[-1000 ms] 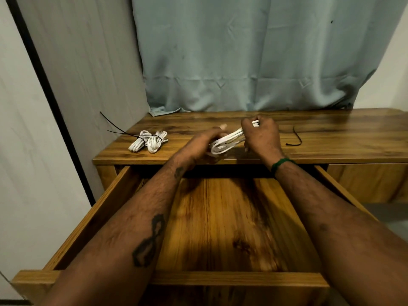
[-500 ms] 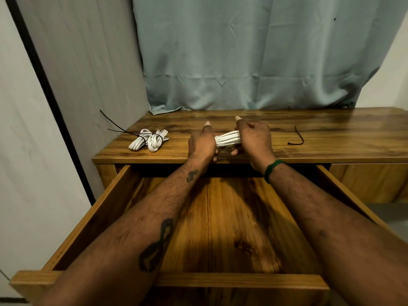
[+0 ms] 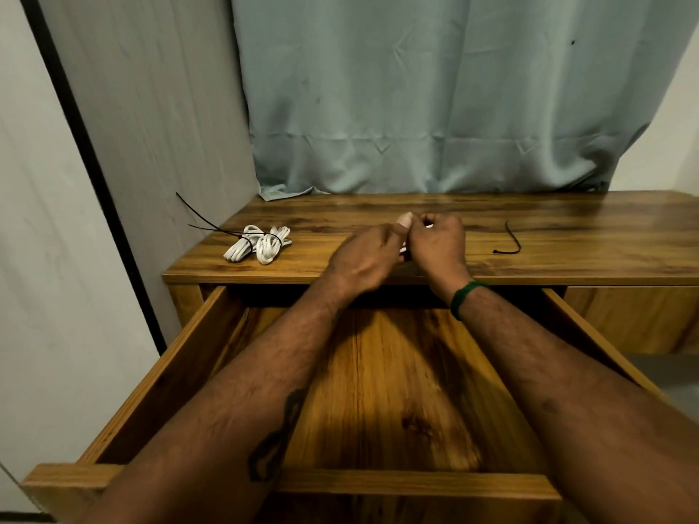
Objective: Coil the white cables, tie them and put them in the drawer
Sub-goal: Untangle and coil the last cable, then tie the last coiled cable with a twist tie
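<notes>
Left hand (image 3: 363,259) and right hand (image 3: 438,243) clutch a mostly hidden white cable (image 3: 403,251) over the desk (image 3: 575,221); pinch loops tight before fetching the black tie (image 3: 510,240)

Left hand (image 3: 363,259) slid toward 3 o'clock and closed the gap. It now touches the right hand (image 3: 438,245); half a second ago they were apart. The white cable coil (image 3: 403,251) that spanned between them is nearly all hidden, just a sliver showing. Left thumb (image 3: 404,221) now sits at 12 o'clock of the joined hands.
</notes>
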Demonstrator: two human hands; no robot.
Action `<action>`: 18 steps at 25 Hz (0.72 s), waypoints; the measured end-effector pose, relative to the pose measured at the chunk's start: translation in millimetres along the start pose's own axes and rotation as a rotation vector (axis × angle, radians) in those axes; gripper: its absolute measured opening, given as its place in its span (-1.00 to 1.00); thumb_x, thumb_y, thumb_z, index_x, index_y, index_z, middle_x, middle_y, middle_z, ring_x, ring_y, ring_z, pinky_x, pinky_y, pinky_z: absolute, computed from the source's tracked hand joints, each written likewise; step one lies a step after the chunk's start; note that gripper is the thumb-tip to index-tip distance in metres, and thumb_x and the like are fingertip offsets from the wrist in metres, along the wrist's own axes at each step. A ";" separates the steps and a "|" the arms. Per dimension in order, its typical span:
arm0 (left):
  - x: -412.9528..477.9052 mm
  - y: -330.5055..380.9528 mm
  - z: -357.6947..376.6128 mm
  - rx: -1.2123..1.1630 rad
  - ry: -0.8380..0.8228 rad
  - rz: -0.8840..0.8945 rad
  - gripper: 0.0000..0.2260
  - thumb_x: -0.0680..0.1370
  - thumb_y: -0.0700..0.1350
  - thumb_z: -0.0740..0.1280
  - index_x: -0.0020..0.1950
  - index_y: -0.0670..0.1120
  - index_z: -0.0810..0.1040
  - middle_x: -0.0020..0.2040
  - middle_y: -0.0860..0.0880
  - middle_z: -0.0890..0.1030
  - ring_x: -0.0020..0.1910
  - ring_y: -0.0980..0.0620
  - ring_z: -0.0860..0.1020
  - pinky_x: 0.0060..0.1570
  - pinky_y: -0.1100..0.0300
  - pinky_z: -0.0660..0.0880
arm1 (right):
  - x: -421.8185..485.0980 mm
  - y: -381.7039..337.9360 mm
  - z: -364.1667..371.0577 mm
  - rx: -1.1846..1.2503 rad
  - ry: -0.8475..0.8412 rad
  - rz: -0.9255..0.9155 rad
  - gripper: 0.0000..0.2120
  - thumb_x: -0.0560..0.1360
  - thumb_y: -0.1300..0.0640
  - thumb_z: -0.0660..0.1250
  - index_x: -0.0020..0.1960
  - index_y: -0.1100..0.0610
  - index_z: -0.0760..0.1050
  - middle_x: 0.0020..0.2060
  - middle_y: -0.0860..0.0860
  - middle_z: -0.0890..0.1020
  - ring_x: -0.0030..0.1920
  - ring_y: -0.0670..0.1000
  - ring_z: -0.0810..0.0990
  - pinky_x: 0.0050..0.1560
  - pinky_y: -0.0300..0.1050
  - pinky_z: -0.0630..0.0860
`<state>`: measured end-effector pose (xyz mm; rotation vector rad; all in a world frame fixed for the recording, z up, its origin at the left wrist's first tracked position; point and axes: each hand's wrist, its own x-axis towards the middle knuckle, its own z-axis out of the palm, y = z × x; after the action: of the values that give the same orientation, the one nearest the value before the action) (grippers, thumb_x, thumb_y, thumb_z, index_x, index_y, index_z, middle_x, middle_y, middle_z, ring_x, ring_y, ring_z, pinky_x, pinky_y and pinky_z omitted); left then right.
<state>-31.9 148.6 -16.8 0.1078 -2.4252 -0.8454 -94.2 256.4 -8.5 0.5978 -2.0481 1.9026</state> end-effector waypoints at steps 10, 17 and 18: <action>1.9 -4.8 1.9 0.194 0.043 0.001 -0.47 0.64 0.33 0.01 -0.22 0.05 0.58 -0.25 -0.01 0.66 -0.21 -0.04 0.62 -0.24 0.14 0.43 | -0.8 16.5 18.3 0.162 0.218 0.226 -0.66 0.52 0.09 0.32 -0.41 0.12 0.40 -0.48 0.03 0.48 -0.44 -0.01 0.42 -0.38 -0.07 0.38; 10.2 -17.2 -14.5 -0.042 0.114 -0.222 -0.50 0.62 0.06 0.21 -0.48 -0.09 0.57 -0.54 0.00 0.59 -0.57 0.13 0.46 -0.38 0.22 0.38 | 37.8 26.2 -41.9 -0.515 -0.080 -0.095 -0.72 0.60 0.04 0.27 0.02 0.26 0.58 -0.01 0.27 0.66 0.02 0.26 0.62 -0.10 -0.05 0.47; 10.1 -17.6 -16.0 -0.095 0.097 -0.245 -0.49 0.63 0.04 0.22 -0.50 -0.09 0.56 -0.58 0.02 0.55 -0.63 0.14 0.41 -0.42 0.24 0.34 | 48.1 37.7 -62.0 -0.685 -0.041 -0.102 -0.78 0.54 0.16 0.30 0.08 0.30 0.56 0.06 0.31 0.63 0.09 0.29 0.60 -0.01 -0.01 0.50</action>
<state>-33.7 123.2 -12.1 0.4074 -2.3062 -1.0366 -158.8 314.5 -13.0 0.5426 -2.4351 1.0236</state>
